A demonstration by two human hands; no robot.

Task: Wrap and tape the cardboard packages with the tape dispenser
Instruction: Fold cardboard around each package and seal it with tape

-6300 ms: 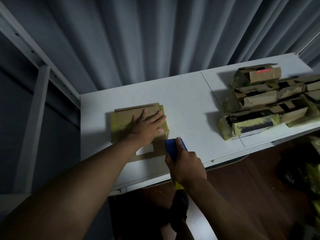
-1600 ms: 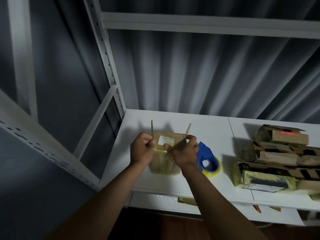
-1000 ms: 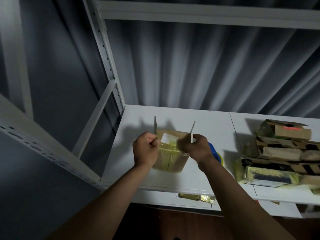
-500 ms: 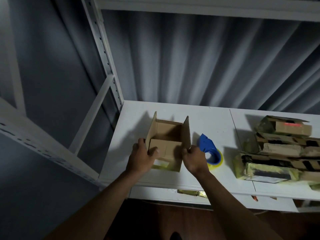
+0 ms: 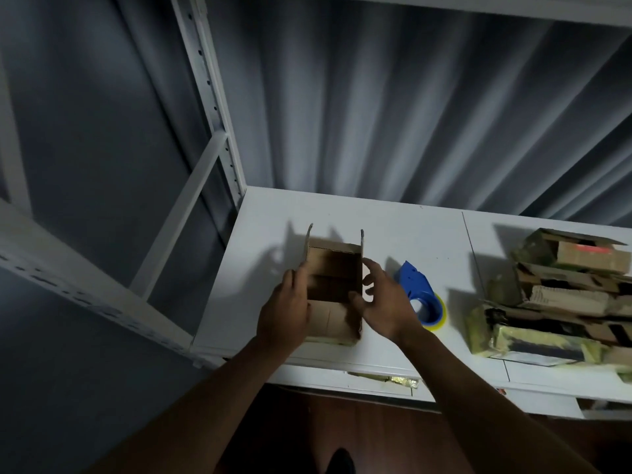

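Box (image 5: 333, 285): open-topped, side flaps upright, on white surface (image 5: 393, 230).
Left hand (image 5: 285, 311): fingers gripping box's left wall.
Right hand (image 5: 384, 302): thumb and fingers holding right flap.
Tape dispenser (image 5: 419, 292): just right of right hand.

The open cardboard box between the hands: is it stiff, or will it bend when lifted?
The cardboard box probably flexes: its top is open and two thin flaps stand free. It looks empty inside, so likely light. The left hand and right hand flank its sides, which suggests it needs steadying.

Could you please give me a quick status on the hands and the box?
Left hand and right hand grip open box. Tape dispenser idle beside. Nothing obstructing.
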